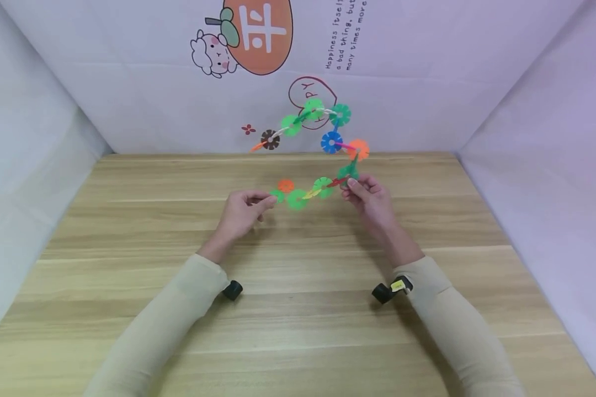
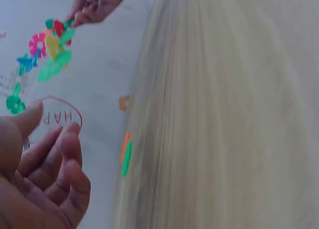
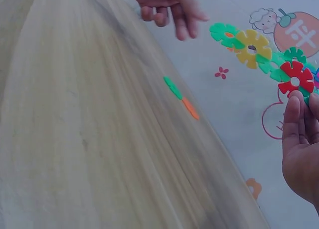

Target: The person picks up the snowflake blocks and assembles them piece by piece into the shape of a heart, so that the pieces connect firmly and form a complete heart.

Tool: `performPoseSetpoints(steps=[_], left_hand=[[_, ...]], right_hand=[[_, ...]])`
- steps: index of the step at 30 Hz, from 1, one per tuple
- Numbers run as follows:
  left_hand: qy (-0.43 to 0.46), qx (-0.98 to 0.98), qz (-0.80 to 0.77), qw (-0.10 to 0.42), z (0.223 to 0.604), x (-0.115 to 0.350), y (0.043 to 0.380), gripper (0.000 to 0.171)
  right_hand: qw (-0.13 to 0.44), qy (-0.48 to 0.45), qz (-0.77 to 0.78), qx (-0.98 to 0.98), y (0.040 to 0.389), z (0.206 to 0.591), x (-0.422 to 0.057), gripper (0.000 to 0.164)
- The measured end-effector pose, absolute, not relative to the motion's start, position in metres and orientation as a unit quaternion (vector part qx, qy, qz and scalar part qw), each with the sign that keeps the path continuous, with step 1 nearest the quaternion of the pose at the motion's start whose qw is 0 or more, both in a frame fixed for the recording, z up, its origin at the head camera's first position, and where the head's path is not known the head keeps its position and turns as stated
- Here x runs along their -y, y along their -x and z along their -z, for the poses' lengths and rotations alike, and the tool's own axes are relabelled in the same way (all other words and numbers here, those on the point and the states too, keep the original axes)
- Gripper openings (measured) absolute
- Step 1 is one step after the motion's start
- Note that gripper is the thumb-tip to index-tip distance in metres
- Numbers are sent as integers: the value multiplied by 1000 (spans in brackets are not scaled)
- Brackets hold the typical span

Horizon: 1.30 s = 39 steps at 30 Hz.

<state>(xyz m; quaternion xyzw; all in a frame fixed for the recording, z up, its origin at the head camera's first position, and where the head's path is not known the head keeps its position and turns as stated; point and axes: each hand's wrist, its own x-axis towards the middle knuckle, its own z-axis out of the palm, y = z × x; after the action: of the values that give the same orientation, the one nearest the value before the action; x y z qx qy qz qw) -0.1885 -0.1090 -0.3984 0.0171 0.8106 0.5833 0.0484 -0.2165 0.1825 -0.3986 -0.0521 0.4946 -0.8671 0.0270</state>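
Observation:
My right hand [image 1: 372, 207] pinches a chain of notched plastic snowflake discs [image 1: 323, 186] near a red disc [image 3: 295, 79] and a teal one. The chain is raised and bends round in a wide open curve, through green, yellow, orange, blue, white and brown discs. Its near end is a green disc [image 1: 297, 199]. Just left of that end is my left hand [image 1: 243, 212], fingers loosely bent and nothing between them in the left wrist view. Two loose discs, one green [image 3: 173, 88] and one orange [image 3: 190, 108], lie end to end on the table by the left fingertips.
A wood-grain table [image 1: 288, 331] runs back to a white printed cloth [image 1: 144, 99] that stands upright behind it. White cloth walls [image 1: 536, 149] rise on both sides. A small black camera [image 1: 232, 290] is strapped at each wrist.

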Motion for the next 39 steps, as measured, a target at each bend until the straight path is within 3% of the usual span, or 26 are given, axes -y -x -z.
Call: performPoseSetpoints(steps=[5, 16, 26, 35, 39], left_hand=[[17, -829, -556, 61, 400, 120, 207, 28], [40, -871, -477, 110, 413, 111, 240, 48], [45, -928, -358, 88, 413, 100, 245, 35], [44, -912, -400, 79, 413, 100, 241, 30], [25, -888, -457, 47, 413, 103, 232, 23]], right_hand=[[25, 43, 873, -485, 220, 394, -193, 8], [27, 26, 879, -475, 220, 387, -196, 4], [31, 27, 878, -477, 222, 387, -198, 5], [31, 33, 872, -487, 223, 391, -198, 8], [32, 36, 872, -487, 222, 392, -197, 8]])
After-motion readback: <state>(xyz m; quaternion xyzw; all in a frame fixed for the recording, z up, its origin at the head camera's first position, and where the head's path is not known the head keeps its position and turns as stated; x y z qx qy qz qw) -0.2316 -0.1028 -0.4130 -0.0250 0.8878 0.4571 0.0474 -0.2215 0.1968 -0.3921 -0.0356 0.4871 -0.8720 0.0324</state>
